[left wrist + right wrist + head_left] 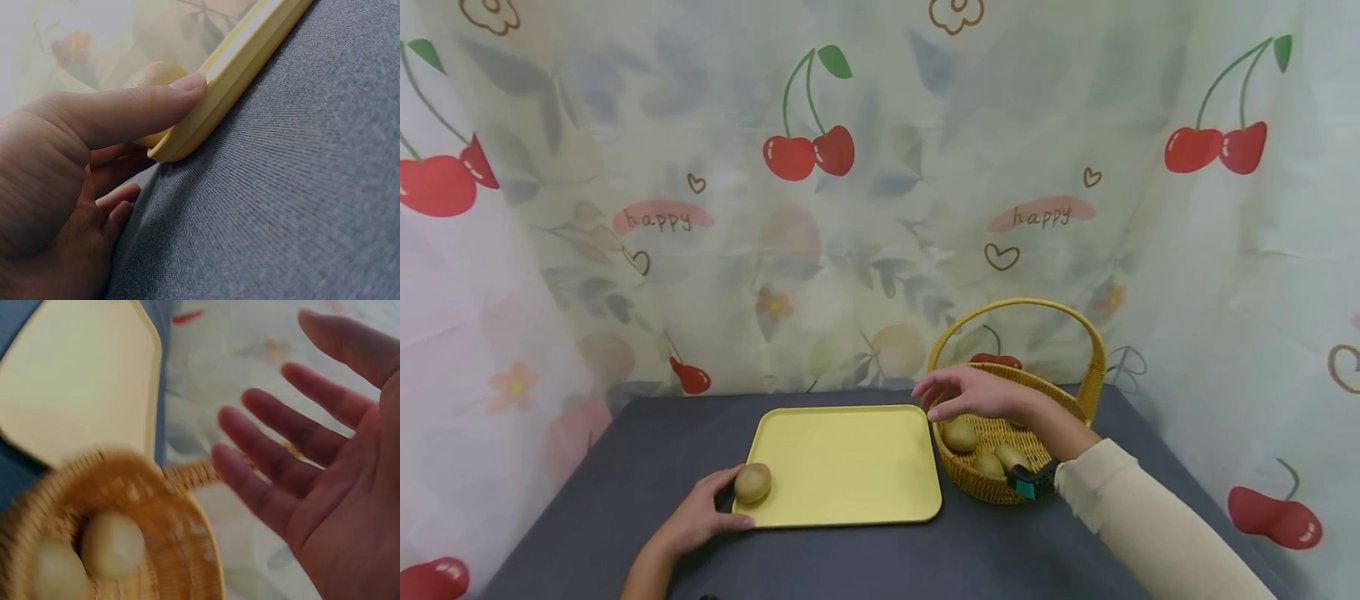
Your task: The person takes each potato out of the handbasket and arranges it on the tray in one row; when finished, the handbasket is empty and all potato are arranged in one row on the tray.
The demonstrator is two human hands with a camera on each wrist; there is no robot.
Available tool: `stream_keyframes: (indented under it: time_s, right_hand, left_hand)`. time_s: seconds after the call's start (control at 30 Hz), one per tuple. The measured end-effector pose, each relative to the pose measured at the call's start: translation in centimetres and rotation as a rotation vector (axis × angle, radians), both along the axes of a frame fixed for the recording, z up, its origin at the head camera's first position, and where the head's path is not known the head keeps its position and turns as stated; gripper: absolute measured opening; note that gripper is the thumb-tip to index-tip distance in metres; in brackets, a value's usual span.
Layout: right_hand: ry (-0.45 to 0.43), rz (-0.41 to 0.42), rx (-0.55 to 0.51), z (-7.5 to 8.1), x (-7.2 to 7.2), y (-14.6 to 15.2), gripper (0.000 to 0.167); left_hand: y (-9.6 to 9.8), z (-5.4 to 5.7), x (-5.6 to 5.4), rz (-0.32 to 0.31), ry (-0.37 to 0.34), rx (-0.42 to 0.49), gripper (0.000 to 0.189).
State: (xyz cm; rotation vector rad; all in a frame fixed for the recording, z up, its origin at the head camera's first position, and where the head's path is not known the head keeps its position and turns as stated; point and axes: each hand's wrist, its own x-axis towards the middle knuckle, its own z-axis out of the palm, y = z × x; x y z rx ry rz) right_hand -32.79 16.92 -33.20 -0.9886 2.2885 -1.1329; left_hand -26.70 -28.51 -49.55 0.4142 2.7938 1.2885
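The left hand [703, 510] has its grip around the near left corner of the yellow tray [850, 467] on the bench [835, 567], thumb against the rim. A potato [752, 483] lies in that corner; whether the fingers touch it is hard to tell. Rightward, the right hand [973, 392], grip spread, hovers above the wicker basket [973, 485] holding more potatoes [960, 435].

On your right arm [1063, 429] you wear a cream, wrinkled sleeve [1150, 521] and a black wrist strap [1046, 478] with a teal patch [1025, 489].
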Motion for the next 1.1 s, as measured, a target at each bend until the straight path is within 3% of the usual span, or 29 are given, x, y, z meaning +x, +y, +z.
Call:
stream_keyframes:
  time_s: [0.27, 0.57, 0.8, 1.1]
  right_hand:
    - [-0.164, -0.119, 0.036, -0.1, -2.6, 2.8, 0.055]
    - [-0.252, -0.283, 0.071, -3.7, -5.3, 4.3, 0.057]
    - [-0.288, -0.325, 0.148, -6.2, -6.1, 3.2, 0.045]
    - [-0.323, -0.299, 0.301, -7.4, -6.3, 2.3, 0.041]
  left_hand:
    - [-0.2, 0.0, 0.3, 0.008, -0.011, 0.002, 0.085]
    - [-0.1, -0.1, 0.1, 0.017, 0.006, 0.005, 0.085]
    - [-0.1, -0.2, 0.2, 0.004, 0.022, 0.019, 0.084]
    - [-0.2, -0.4, -0.1, 0.028, -0.013, 0.032, 0.087]
